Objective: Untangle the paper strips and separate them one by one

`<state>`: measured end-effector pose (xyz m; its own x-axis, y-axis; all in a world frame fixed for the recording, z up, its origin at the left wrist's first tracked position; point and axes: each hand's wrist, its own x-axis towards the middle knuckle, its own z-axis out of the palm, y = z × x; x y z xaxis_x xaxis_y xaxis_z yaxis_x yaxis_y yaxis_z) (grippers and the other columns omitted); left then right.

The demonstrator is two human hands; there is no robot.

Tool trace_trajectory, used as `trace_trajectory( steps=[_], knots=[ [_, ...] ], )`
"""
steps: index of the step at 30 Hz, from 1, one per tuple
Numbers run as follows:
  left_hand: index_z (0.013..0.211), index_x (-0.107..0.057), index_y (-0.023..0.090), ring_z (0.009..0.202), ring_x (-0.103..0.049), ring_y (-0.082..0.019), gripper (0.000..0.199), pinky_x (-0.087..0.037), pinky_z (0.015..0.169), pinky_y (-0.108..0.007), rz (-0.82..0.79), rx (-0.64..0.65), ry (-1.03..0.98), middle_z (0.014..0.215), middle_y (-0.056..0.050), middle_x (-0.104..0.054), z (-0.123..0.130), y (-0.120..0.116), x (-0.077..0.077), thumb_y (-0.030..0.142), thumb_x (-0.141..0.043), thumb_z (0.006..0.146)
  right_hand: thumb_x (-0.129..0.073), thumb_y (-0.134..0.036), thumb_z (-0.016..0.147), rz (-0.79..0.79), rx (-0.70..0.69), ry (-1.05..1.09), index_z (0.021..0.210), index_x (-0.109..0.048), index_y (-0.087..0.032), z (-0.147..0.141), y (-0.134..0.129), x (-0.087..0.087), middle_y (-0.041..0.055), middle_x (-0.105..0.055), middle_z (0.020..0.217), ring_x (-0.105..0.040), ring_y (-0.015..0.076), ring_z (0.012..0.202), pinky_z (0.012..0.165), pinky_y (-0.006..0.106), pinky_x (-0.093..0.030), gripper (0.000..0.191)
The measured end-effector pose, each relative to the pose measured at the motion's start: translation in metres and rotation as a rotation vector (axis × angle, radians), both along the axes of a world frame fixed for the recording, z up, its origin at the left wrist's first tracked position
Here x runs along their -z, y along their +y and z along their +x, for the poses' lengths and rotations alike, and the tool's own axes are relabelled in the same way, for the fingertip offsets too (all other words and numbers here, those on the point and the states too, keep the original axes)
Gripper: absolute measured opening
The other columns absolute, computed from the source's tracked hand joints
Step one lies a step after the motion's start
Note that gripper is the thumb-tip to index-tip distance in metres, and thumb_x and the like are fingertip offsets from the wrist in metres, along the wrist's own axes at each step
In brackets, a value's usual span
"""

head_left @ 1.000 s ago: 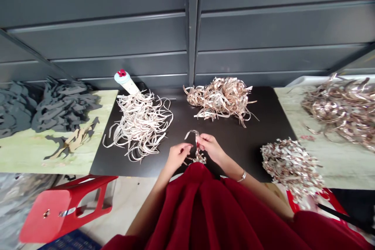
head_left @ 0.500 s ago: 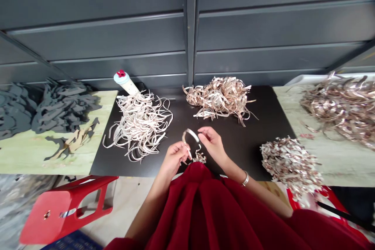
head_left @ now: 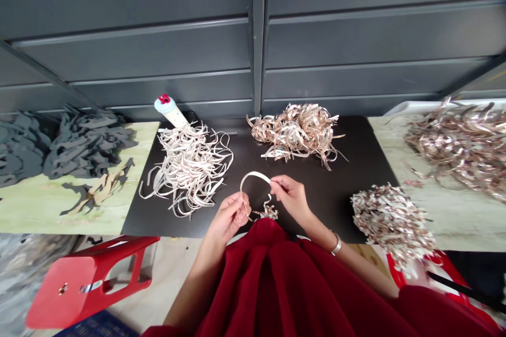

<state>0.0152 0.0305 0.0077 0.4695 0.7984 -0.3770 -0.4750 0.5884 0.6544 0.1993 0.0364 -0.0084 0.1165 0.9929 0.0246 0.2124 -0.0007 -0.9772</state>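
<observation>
You have a thin cream paper strip (head_left: 256,174) up in front of you in your 2 hands, bent into an arch over the black mat (head_left: 336,195), its long axis curving from your right hand up and leftward, then down into your left. Your right hand (head_left: 290,197) pinches 1 end between thumb and fingertips, and your left hand (head_left: 229,216) is curled, its fingers closed on the lower part of the strip. A small curled tangle of pale strips (head_left: 269,212) lies just below the arch, against your dark red garment (head_left: 269,284). Nothing stands between your hands and the strip. Ahead on the mat sit a loose pile of cream strips (head_left: 190,168) and a rose-gold strip bundle (head_left: 296,131), with a white tube with a red cap (head_left: 169,111) behind the cream pile. To your right is a mottled shredded heap (head_left: 391,221), beyond it a metallic strip pile (head_left: 458,147). To your left lie dark grey cut-outs (head_left: 87,142) on a pale green board (head_left: 51,205), and a red stool (head_left: 87,284) lies on its side below.
</observation>
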Motion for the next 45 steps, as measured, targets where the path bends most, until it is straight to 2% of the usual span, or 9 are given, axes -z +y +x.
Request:
trace_trajectory(
  steps=[8,11,15,18,21,25,32,39,45],
  knots=[
    [0.073,-0.060,0.012,0.045,-0.046,-0.006,0.033,-0.035,0.045,-0.017,0.216,0.063,0.318,0.054,0.001,-0.056,0.003,-0.007,-0.006,0.044,-0.069,0.073,-0.061,-0.030,0.081,0.128,0.057,0.009,0.082,-0.067,-0.018,0.002,-0.007,-0.022,0.0004,-0.060,0.064,-0.051,0.0102,0.052,0.049,0.022,-0.042,0.014],
    [0.074,-0.064,0.012,0.050,-0.052,-0.009,0.029,-0.042,0.051,-0.020,0.246,0.035,0.466,0.060,-0.002,-0.063,0.008,-0.008,-0.008,0.041,-0.068,0.074,-0.063,-0.029,0.081,0.208,-0.027,0.035,0.085,-0.068,-0.019,0.003,-0.010,-0.033,0.0011,-0.062,0.068,-0.054,0.0113,0.056,0.052,0.023,-0.044,0.012],
    [0.063,-0.061,0.013,0.049,-0.053,-0.009,0.021,-0.042,0.051,-0.020,0.230,-0.075,0.575,0.057,0.000,-0.063,0.016,-0.008,-0.005,0.031,-0.068,0.070,-0.065,-0.030,0.080,0.321,-0.272,0.095,0.086,-0.068,-0.020,0.001,-0.016,-0.041,0.0015,-0.065,0.072,-0.057,0.0127,0.061,0.058,0.025,-0.046,0.012],
    [0.065,-0.060,0.014,0.047,-0.052,-0.009,0.018,-0.040,0.048,-0.019,0.202,-0.174,0.584,0.055,0.001,-0.061,0.018,-0.007,-0.002,0.030,-0.066,0.070,-0.050,-0.033,0.090,0.281,-0.250,0.199,0.098,-0.066,-0.022,0.000,-0.017,-0.036,0.0008,-0.063,0.072,-0.057,0.0121,0.060,0.058,0.025,-0.048,0.021],
    [0.066,-0.060,0.013,0.048,-0.052,-0.009,0.020,-0.041,0.049,-0.020,0.194,-0.198,0.607,0.056,0.000,-0.062,0.017,-0.008,-0.002,0.032,-0.065,0.072,-0.051,-0.026,0.089,0.256,-0.203,0.026,0.099,-0.066,-0.022,0.004,-0.017,-0.028,0.0027,-0.062,0.080,-0.058,0.0129,0.066,0.060,0.025,-0.048,0.018],
    [0.062,-0.062,0.012,0.048,-0.052,-0.009,0.022,-0.041,0.050,-0.020,0.208,-0.188,0.639,0.056,-0.001,-0.062,0.013,-0.008,-0.004,0.032,-0.064,0.073,-0.050,-0.020,0.089,0.356,-0.416,-0.320,0.094,-0.067,-0.021,0.009,-0.018,-0.023,0.0071,-0.059,0.094,-0.059,0.0160,0.080,0.070,0.028,-0.049,0.018],
    [0.056,-0.061,0.012,0.047,-0.051,-0.009,0.024,-0.040,0.048,-0.020,0.163,-0.128,0.602,0.049,-0.001,-0.059,0.012,-0.005,-0.005,0.031,-0.069,0.068,-0.043,-0.018,0.093,0.419,-0.514,-0.538,0.077,-0.061,-0.018,0.008,-0.016,-0.025,0.0062,-0.060,0.084,-0.056,0.0150,0.073,0.067,0.026,-0.046,0.023],
    [0.058,-0.064,0.010,0.043,-0.050,-0.008,0.042,-0.039,0.045,-0.019,0.063,0.087,0.489,0.050,-0.002,-0.060,0.011,-0.008,-0.012,0.050,-0.075,0.061,-0.044,-0.021,0.093,0.427,-0.642,-0.392,0.079,-0.057,-0.018,0.005,-0.016,-0.033,0.0041,-0.058,0.079,-0.054,0.0132,0.069,0.064,0.024,-0.044,0.019],
    [0.053,-0.058,0.012,0.038,-0.040,-0.005,0.044,-0.026,0.039,-0.018,0.058,0.031,0.323,0.045,0.001,-0.054,0.015,-0.011,-0.017,0.052,-0.075,0.060,-0.048,-0.026,0.091,0.279,-0.497,0.016,0.070,-0.055,-0.019,0.000,-0.020,-0.035,0.0023,-0.056,0.074,-0.054,0.0126,0.067,0.063,0.024,-0.045,0.023]
  ],
)
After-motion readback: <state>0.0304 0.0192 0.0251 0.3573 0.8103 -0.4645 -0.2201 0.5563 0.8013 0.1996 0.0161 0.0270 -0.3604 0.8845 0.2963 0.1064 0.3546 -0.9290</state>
